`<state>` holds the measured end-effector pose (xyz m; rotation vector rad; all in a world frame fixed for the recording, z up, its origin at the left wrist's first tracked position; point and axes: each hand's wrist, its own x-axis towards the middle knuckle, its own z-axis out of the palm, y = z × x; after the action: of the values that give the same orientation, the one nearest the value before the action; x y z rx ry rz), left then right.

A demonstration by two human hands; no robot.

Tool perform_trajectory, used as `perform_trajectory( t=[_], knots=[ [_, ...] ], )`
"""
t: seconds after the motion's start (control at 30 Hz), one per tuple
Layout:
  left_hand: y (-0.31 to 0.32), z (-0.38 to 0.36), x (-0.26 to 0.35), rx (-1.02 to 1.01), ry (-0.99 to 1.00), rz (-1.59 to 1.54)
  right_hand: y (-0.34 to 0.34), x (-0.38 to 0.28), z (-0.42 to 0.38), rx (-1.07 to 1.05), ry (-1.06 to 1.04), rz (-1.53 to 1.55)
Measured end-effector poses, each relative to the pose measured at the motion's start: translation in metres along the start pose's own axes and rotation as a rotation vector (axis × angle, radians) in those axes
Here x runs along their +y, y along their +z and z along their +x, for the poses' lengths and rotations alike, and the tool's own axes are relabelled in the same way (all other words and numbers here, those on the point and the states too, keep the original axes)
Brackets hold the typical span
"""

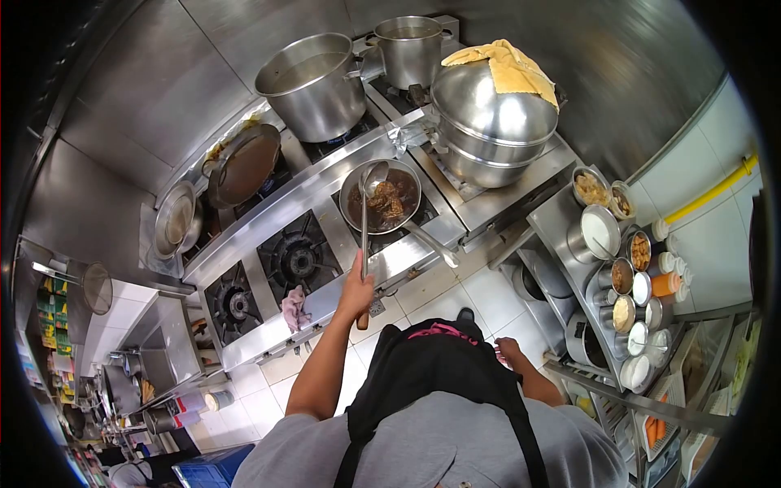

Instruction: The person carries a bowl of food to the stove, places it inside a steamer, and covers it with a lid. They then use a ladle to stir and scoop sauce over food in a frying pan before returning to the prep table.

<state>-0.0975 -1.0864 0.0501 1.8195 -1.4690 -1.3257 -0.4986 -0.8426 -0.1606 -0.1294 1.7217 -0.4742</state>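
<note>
My left hand (355, 293) is closed round the long handle of a metal ladle (365, 220). The ladle's bowl rests inside a frying pan (351, 213), which stands on a burner with its handle pointing toward the front right. In the pan lies a browned piece of food (388, 201) in dark brown sauce, beside the ladle's bowl. My right hand (508, 351) hangs by my right side, apart from the pan, its fingers loosely bent and slightly apart. I see nothing in it, though part of the hand is hidden.
Behind the pan stand a large pot (313, 102), a smaller pot (409, 53) and a domed steamer (496, 130) topped with a yellow cloth (517, 69). A wok (248, 167) sits back left. A pink rag (295, 309) lies at the stove's front. Seasoning containers (623, 313) crowd the right shelf.
</note>
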Motion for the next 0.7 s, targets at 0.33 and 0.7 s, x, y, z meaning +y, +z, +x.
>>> perform_trajectory(
  t=[0.33, 0.7],
  knots=[
    [-0.022, -0.056, 0.027, 0.032, -0.119, -0.133, -0.001, -0.005, 0.000, -0.001, -0.016, -0.045],
    [-0.044, -0.036, 0.024, -0.210, -0.351, -1.111, 0.004, -0.023, 0.005, -0.021, -0.029, -0.067]
  ],
)
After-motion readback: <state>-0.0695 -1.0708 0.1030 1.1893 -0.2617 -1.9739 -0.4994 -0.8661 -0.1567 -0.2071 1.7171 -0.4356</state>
